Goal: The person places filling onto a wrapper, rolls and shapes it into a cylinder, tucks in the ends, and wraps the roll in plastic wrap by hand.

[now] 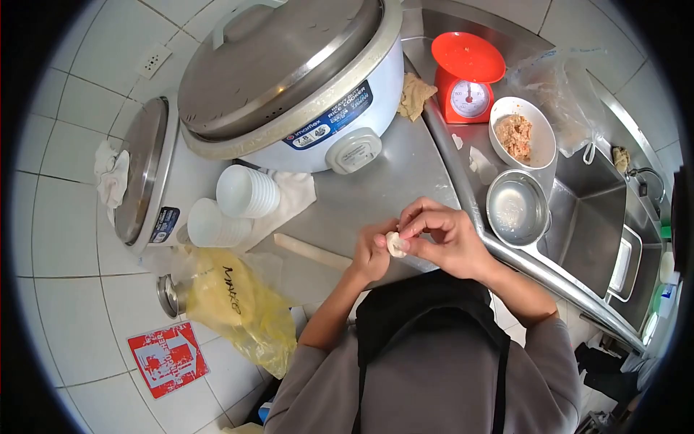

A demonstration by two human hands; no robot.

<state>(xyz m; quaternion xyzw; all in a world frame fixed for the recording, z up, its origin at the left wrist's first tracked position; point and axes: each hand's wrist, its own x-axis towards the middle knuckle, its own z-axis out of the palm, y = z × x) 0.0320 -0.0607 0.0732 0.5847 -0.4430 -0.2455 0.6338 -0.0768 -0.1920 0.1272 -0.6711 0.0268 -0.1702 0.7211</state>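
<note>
Between my two hands is a small pale dumpling (pixel 395 246), held just above the front edge of the steel counter. My left hand (pixel 371 253) is closed around its left side with the fingers curled. From the right, my right hand (pixel 442 237) pinches its edge between thumb and fingertips. Whatever lies inside the dough is hidden. To the right of my hands stands a metal bowl (pixel 494 217) of clear liquid. Behind it, a white bowl (pixel 543 155) holds orange-pink minced filling (pixel 516 137).
A large rice cooker (pixel 383 94) fills the back, with another cooker (pixel 148 173) at left. Stacked white cups (pixel 246 192), a pale wooden stick (pixel 311 252) and a yellow plastic bag (pixel 231 296) lie leftward. A red scale (pixel 470 72) and a sink (pixel 585 217) are rightward.
</note>
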